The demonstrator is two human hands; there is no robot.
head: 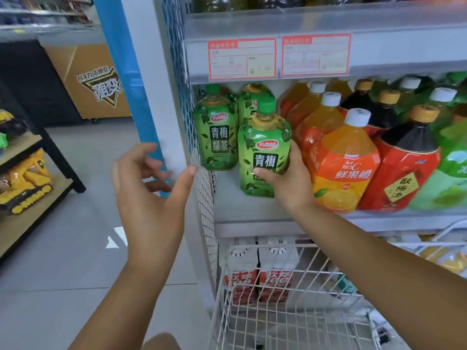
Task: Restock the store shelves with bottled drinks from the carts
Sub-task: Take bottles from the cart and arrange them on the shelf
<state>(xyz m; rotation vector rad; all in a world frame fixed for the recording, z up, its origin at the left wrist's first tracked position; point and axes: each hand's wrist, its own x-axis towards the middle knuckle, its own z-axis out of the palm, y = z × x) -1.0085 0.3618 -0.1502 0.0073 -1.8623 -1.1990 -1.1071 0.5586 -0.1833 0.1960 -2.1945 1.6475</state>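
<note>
Gripping the green tea bottle (264,147) at its lower label, our right hand (285,178) wraps the fingers behind the body while the thumb presses across the front. The bottle is clear plastic with a glossy green film sleeve, a squared, shouldered body and a ribbed green screw cap. It stands upright at the front left of the shelf (252,213), a smooth pale grey deck. Its base appears to touch the deck, though we cannot confirm contact from this angle. Two matching bottles (217,132) stand just behind it to the left, against the white wire-mesh side panel (202,173). To its right stand orange juice bottles (346,168) with white caps and faceted shoulders, then dark plum-drink bottles (401,173) with tan caps. Our left hand (149,188) hangs in the air beside the mesh panel, fingers spread and loosely bent, holding nothing. Below, we see a white wire cart (290,299) with a square-grid basket.
</note>
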